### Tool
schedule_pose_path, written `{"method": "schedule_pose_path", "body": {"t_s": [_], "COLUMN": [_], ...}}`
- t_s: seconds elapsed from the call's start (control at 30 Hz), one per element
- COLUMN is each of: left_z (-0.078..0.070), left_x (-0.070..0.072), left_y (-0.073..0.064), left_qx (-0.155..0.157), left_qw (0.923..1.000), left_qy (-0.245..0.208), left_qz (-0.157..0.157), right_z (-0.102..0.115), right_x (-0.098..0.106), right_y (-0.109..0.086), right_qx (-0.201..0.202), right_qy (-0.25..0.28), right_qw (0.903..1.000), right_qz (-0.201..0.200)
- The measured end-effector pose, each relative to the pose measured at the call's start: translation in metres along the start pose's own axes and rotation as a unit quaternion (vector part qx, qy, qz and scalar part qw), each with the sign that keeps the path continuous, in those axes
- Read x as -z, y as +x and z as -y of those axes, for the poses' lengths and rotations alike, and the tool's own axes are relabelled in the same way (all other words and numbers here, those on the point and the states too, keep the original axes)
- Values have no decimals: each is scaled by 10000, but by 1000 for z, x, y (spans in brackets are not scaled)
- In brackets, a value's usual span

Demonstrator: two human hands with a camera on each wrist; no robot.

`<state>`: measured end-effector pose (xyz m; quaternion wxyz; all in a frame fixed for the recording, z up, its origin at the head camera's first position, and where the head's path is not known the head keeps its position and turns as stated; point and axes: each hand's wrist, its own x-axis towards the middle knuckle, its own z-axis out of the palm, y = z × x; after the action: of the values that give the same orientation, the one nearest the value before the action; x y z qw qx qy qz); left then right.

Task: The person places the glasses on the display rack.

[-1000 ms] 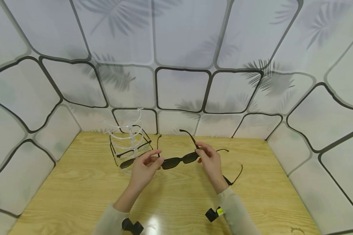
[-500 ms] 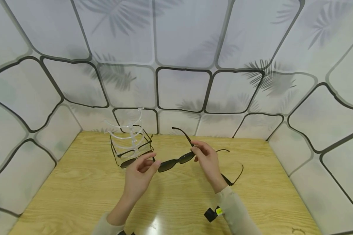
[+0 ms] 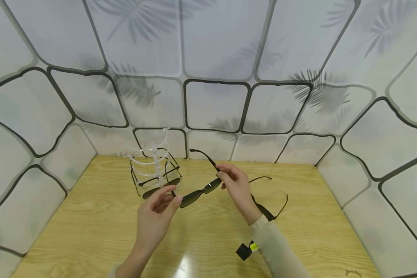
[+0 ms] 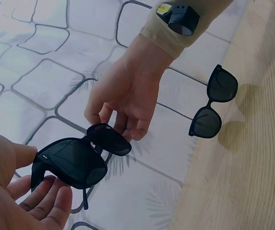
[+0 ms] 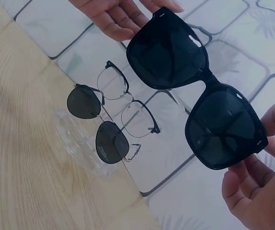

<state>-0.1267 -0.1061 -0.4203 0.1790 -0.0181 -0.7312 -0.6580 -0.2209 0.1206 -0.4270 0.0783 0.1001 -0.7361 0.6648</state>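
A pair of black sunglasses (image 3: pixel 191 198) with dark lenses is held above the table between both hands, its arms unfolded and pointing away. My left hand (image 3: pixel 155 216) pinches it at the left hinge, thumb in front and fingers behind. My right hand (image 3: pixel 235 187) grips the right hinge end, which sits higher, so the frame tilts. In the right wrist view both lenses of the sunglasses (image 5: pixel 168 52) show whole, with fingers at either end. Just left of the left hand stands a clear display stand (image 3: pixel 156 158) carrying black-rimmed eyeglasses (image 5: pixel 112 82) and, below them, dark sunglasses (image 5: pixel 112 143).
A second pair of black sunglasses (image 3: pixel 265 211) rests on the wooden table (image 3: pixel 90 231) behind the right wrist, partly covered by it. The stand's upper clear tiers (image 3: pixel 149 148) hold no glasses. Patterned panels (image 3: pixel 215 108) enclose the table at the back and sides.
Both hands have moved left with the sunglasses, toward the stand. The left end has dropped, so the frame tilts more. More of the pair on the table now shows.
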Motion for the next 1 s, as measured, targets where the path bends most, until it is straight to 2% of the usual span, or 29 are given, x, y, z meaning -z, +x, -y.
{"method": "schedule_pose_path", "body": {"t_s": [0.2,0.5,0.87,1.0], "left_z": [-5,-6,-6,-6], "left_x": [9,18,34,40], "left_y": [-7,-8,1,5], "left_qx": [141,22,-529,-592], "left_qw": [9998,9997,9978,9964], "left_qy": [-81,-38,162,344], "left_qz": [-136,-260,-358,-502], "right_z": [5,14,18,19], "right_x": [-11,-22,-37,-43], "right_y": [0,4,12,17], "right_qx": [7,-19,95,121], "right_qy": [-60,-68,-158,-145], "right_qw": [9998,9996,9988,9983], "right_qz": [163,281,449,548]}}
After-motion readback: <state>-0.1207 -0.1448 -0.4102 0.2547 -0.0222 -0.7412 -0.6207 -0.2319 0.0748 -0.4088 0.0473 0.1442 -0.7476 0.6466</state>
